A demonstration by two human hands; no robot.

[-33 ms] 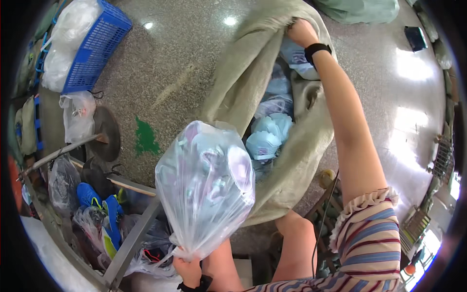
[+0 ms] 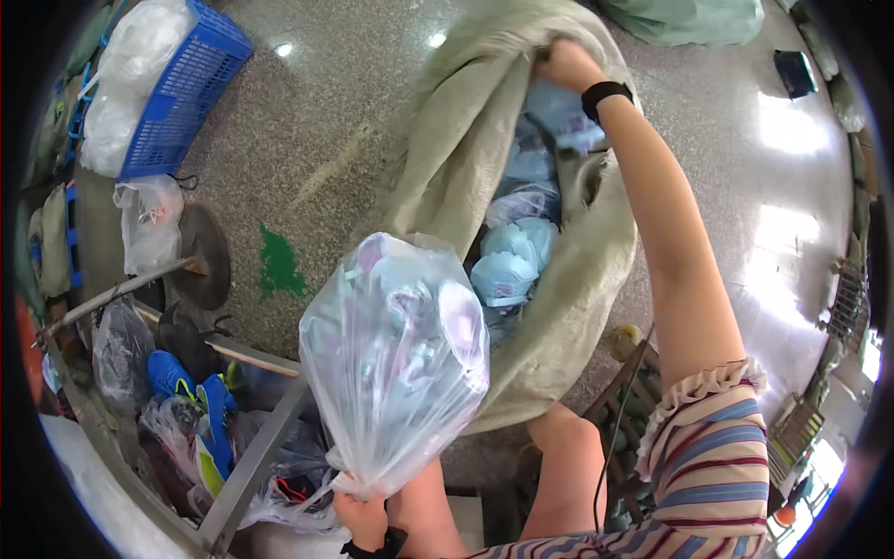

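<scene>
My left hand [image 2: 363,520] is closed around the gathered neck of a clear plastic bag [image 2: 396,359]. The bag bulges with pale blue and lilac pieces, whose kind the plastic blurs. At the far end, my right hand [image 2: 570,67] grips the rim of a large olive-beige woven sack [image 2: 582,312], its fingertips partly hidden by the cloth. The sack's mouth gapes, showing pale blue moulded, cup-shaped pieces [image 2: 507,275] and several wrapped bundles. The filled bag rests or hangs against the sack's near left side; which one I cannot tell.
A blue plastic basket [image 2: 177,102] with clear bags stands at the far left. Below it are a round metal base [image 2: 202,256], a metal frame bar [image 2: 251,466] and blue-and-yellow shoes [image 2: 214,419]. A green sack [image 2: 689,19] lies at the back, a dark box [image 2: 795,74] far right.
My right hand has shifted slightly left, drawing the sack's far rim with it. More of a pale blue bundle shows beneath that hand. The left hand and plastic bag have barely moved.
</scene>
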